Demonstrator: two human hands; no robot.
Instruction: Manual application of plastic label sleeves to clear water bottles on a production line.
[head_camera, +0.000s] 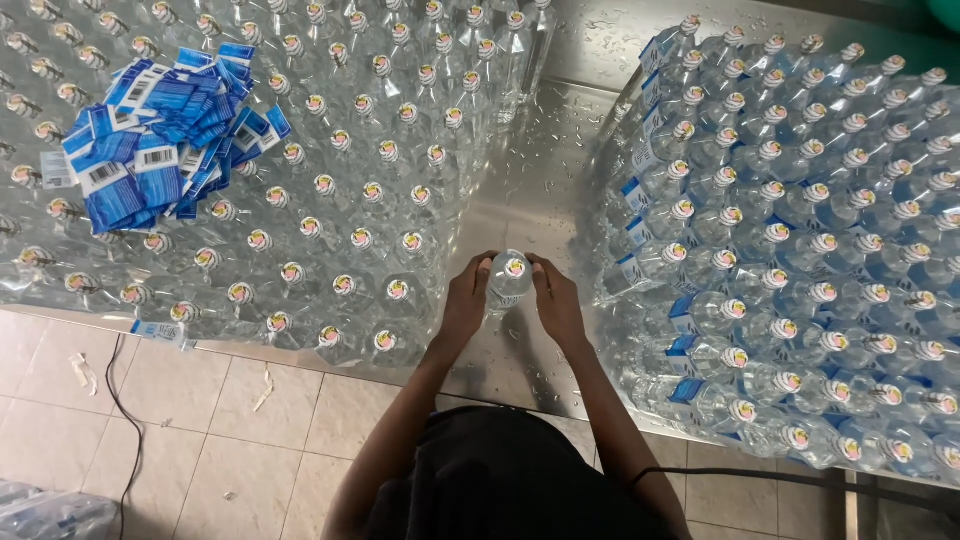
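between two big crowds of capped bottles on the wet steel table (540, 190), a clear plastic bottle (510, 280) stands upright in both hands. left hand (466, 300) wraps its left side, fingers curled snug against it; right hand (556, 302) grips the opposite side the same way. left of the bottle stand unlabelled bottles (340, 180) with a heap of blue labels (160, 140) on their caps. right of the bottle stand blue-labelled bottles (800, 250). below the bottle is tiled floor (200, 420).
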